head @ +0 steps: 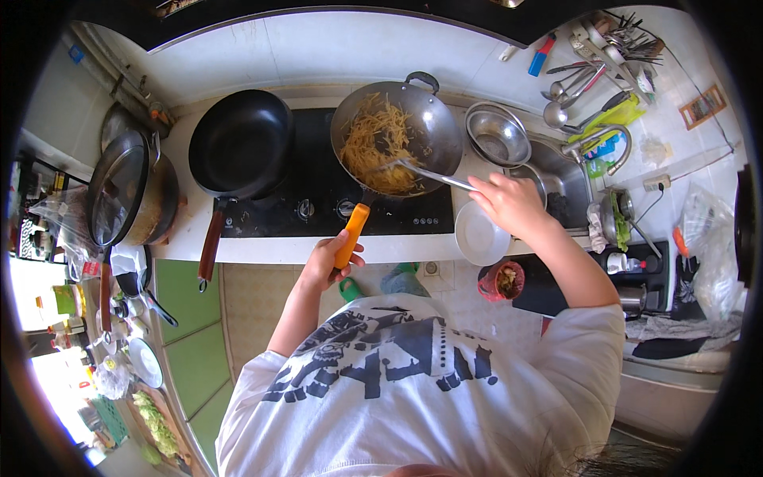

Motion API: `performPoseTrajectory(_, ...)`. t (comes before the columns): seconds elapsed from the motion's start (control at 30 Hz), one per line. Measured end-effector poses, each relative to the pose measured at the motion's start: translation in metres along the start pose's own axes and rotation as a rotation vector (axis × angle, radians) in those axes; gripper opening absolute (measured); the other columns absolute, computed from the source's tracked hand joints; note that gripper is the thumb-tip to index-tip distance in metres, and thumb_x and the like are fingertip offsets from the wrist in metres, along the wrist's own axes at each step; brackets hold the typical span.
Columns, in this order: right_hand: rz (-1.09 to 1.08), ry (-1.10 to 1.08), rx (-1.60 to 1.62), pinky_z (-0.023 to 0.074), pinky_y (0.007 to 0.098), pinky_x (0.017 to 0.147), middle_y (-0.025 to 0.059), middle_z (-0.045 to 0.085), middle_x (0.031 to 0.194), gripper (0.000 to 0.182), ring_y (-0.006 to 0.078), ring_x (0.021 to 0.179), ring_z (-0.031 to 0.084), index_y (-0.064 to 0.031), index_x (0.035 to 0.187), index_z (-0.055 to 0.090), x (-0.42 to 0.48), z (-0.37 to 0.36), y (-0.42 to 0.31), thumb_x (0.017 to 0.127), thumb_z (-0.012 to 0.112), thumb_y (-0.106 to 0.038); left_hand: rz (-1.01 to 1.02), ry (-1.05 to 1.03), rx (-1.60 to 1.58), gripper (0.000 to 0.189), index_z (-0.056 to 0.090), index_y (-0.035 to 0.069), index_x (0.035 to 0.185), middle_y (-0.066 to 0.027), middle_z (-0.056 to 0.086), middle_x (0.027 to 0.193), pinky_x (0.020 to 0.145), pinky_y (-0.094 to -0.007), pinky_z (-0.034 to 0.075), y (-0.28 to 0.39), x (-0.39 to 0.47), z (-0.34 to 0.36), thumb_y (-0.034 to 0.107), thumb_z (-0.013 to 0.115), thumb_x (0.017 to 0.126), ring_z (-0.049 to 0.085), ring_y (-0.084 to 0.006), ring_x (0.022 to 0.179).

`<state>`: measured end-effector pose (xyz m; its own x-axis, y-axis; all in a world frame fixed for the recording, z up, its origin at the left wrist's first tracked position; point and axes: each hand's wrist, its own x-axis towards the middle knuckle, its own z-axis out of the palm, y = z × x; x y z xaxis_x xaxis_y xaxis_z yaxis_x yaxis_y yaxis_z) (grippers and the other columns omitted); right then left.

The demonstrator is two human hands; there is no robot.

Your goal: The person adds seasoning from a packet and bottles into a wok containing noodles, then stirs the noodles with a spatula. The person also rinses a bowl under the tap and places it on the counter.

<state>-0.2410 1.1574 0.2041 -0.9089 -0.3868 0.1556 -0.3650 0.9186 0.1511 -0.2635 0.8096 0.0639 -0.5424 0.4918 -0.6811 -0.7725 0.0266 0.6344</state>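
A metal wok (438, 134) sits on the right side of the black cooktop (316, 173), holding thin shredded strips of food (381, 134), golden to brown. My left hand (334, 259) grips the wok's orange handle (351, 235) at the counter's front edge. In my right hand (506, 200) is a long metal spatula (438, 176), its blade among the strips in the wok's lower part; the blade looks blurred. Below my right hand a white plate (480, 235) lies at the counter's edge.
Left of the wok stands a black frying pan (241, 140); farther left, a lidded pot (134, 191). Metal bowls (498, 134) stand between the wok and the sink (572, 179). Ladles (555, 113) hang on the right wall. A red bin (501, 280) with scraps is on the floor.
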Motion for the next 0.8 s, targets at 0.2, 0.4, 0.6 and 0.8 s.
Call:
performPoseTrajectory(0.2, -0.032, -0.185, -0.055, 0.049, 0.0364, 0.05, 0.0056, 0.061, 0.074, 0.025, 0.0238, 0.058, 0.063, -0.0105, 0.105, 0.068, -0.006, -0.074, -0.012, 0.089, 0.062, -0.029, -0.007, 0.015, -0.018, 0.051, 0.06, 0.001, 0.101, -0.0093, 0.065, 0.073, 0.041, -0.0219, 0.03, -0.001, 0.0, 0.0, 0.048, 0.04, 0.1, 0.042, -0.0089, 0.044)
performPoseTrajectory(0.4, 0.13, -0.057, 0.031, 0.0511, 0.043, 0.053, 0.012, 0.063, 0.072, 0.024, 0.0312, 0.064, 0.065, -0.0079, 0.093, 0.066, 0.038, 0.022, -0.002, 0.093, 0.057, -0.03, 0.003, 0.011, -0.007, 0.053, 0.061, 0.001, 0.099, -0.0093, 0.064, 0.072, 0.04, -0.021, 0.031, 0.002, 0.001, 0.002, 0.048, 0.039, 0.1, 0.042, -0.0091, 0.042)
performPoseTrajectory(0.6, 0.409, 0.09, 0.11, 0.0489, 0.0435, 0.049, 0.0128, 0.06, 0.065, 0.024, 0.0303, 0.058, 0.063, -0.0074, 0.093, 0.065, 0.067, 0.081, -0.004, 0.095, 0.054, -0.029, 0.016, 0.025, 0.009, 0.052, 0.061, 0.001, 0.099, -0.0084, 0.064, 0.072, 0.04, -0.0208, 0.031, 0.002, -0.002, 0.005, 0.049, 0.039, 0.1, 0.042, -0.0083, 0.042)
performPoseTrajectory(0.8, 0.035, 0.052, 0.103, 0.0488, 0.0385, 0.048, 0.0062, 0.059, 0.071, 0.027, 0.0247, 0.055, 0.061, -0.0115, 0.11, 0.066, 0.023, 0.043, -0.033, 0.091, 0.061, -0.029, 0.017, 0.012, -0.001, 0.055, 0.061, 0.001, 0.101, -0.0079, 0.064, 0.073, 0.04, -0.021, 0.032, -0.003, 0.001, -0.003, 0.051, 0.038, 0.099, 0.044, -0.0083, 0.044)
